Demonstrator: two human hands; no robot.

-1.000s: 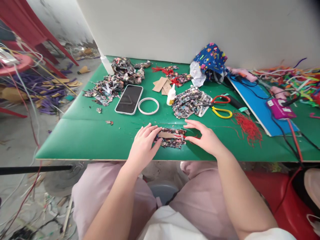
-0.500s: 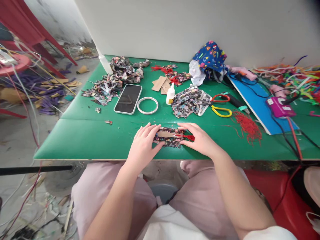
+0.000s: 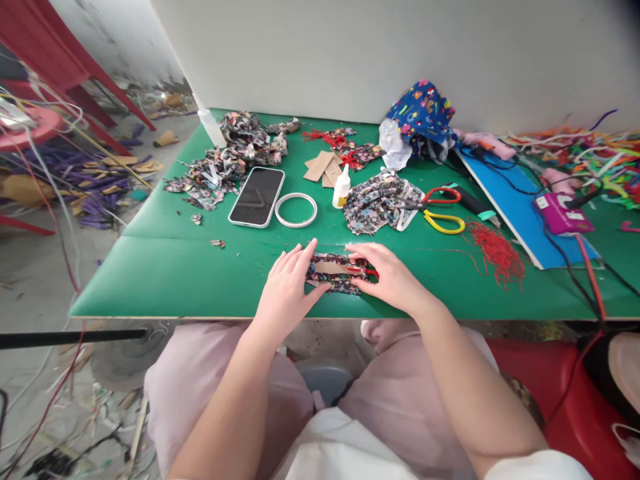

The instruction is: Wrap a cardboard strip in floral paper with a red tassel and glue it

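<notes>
Near the front edge of the table lies a dark floral fabric piece (image 3: 340, 285), its long sides folded over a tan cardboard strip (image 3: 330, 268). My left hand (image 3: 286, 288) grips its left end, fingers along the far edge and thumb on the near fold. At the opposite end, the thumb and fingers of my right hand (image 3: 393, 275) hold the piece by its far and near edges. A red cord (image 3: 371, 272) lies on the cardboard at that end and runs under my right hand, which hides most of it.
Behind the hands are a phone (image 3: 257, 197), a white ring (image 3: 296, 211), a small glue bottle (image 3: 342, 187), cardboard pieces (image 3: 323, 168) and floral scraps (image 3: 220, 170). To the right are scissors (image 3: 444, 222), red threads (image 3: 495, 257) and a blue board (image 3: 520, 210).
My right hand has slid left along the fabric piece, now covering most of the red cord. My left index finger has lifted slightly toward the far side.
</notes>
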